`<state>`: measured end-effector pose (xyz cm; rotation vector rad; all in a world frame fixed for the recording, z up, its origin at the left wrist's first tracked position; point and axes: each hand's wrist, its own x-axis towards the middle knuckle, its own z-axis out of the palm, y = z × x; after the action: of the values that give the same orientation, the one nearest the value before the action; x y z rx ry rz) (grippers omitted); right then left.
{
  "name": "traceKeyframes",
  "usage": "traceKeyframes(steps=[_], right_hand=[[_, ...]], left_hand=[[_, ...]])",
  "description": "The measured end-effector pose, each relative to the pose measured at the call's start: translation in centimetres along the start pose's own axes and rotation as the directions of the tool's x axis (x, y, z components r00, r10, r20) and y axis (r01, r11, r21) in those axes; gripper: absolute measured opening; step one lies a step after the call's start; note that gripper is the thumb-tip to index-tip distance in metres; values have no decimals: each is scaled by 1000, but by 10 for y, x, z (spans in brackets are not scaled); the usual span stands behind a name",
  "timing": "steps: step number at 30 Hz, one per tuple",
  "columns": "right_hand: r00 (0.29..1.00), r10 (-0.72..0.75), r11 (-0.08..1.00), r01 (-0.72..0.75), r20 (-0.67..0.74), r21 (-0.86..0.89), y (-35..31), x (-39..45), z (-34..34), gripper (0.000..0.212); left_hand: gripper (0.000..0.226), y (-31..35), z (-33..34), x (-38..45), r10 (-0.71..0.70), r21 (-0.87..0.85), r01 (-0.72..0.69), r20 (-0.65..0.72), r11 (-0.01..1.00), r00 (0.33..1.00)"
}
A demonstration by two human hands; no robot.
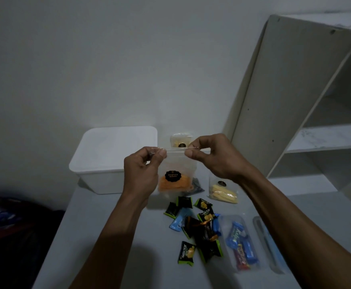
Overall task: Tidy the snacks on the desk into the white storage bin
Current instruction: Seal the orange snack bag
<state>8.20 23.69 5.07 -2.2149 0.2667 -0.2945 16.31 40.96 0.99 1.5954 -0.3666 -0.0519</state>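
I hold a clear zip pouch of orange chips [174, 180] upright above the desk, just right of the white storage bin [108, 163]. My left hand [143, 170] pinches the pouch's top left corner. My right hand [214, 157] pinches the top edge on the right. The bin stands at the desk's back left and looks empty from here. A second pouch with pale yellow sticks [222, 191] lies on the desk under my right wrist. A third pouch [180, 140] stands behind the held one, mostly hidden.
Several small black-and-green and blue wrapped snacks [195, 228] lie scattered in the middle of the white desk [108, 247]. A clear tray of blue and red bars [241, 245] sits to their right. White shelving [307, 122] rises at the right; dark items [8, 226] lie beyond the desk's left edge.
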Motion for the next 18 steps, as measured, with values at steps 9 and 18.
traceKeyframes(steps=[9,18], right_hand=[[992,101,980,-85,-81,178,0,0,-4,20],[983,168,910,-123,-79,395,2,-3,-2,19]], left_hand=[[6,3,0,2,1,-32,-1,7,1000,1000],[7,7,1,4,10,-43,-9,18,999,1000]])
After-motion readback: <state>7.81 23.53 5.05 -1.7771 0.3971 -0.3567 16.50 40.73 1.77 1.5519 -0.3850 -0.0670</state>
